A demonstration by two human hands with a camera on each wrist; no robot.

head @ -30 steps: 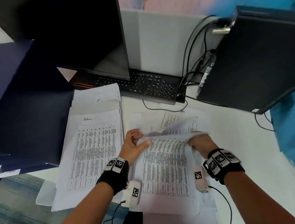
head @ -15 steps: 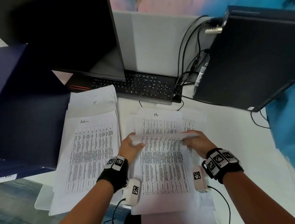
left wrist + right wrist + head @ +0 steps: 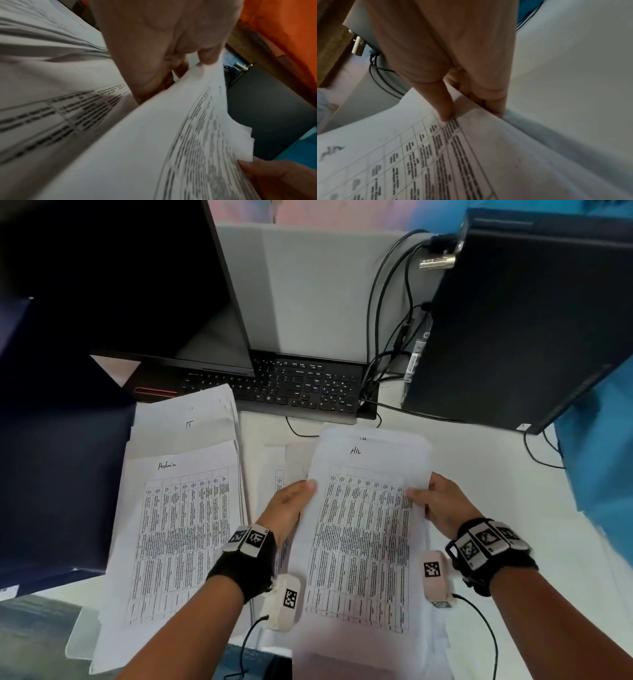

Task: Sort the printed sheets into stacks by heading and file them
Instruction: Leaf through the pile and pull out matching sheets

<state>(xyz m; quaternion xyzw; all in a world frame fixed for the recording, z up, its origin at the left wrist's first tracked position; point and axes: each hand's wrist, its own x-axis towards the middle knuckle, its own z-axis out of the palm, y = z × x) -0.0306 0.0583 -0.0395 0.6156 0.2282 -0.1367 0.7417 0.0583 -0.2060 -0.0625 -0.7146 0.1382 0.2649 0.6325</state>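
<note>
A sheaf of printed table sheets with the handwritten heading "HR" is held in both hands, a little above the desk. My left hand pinches its left edge, thumb on top and fingers underneath. My right hand pinches the right edge, its thumb pressing on the printed table. More sheets lie half hidden beneath. To the left lies a stack headed "Admin", and behind it a stack headed "IT".
A black keyboard sits behind the papers under a dark monitor. A black PC tower with cables stands at the right. A dark blue folder lies at the left, on the white desk.
The sheet whose top was curled over between my hands now lies flat, showing the "HR" heading. Both hands have shifted to the sheaf's side edges, and the sheaf has moved slightly right.
</note>
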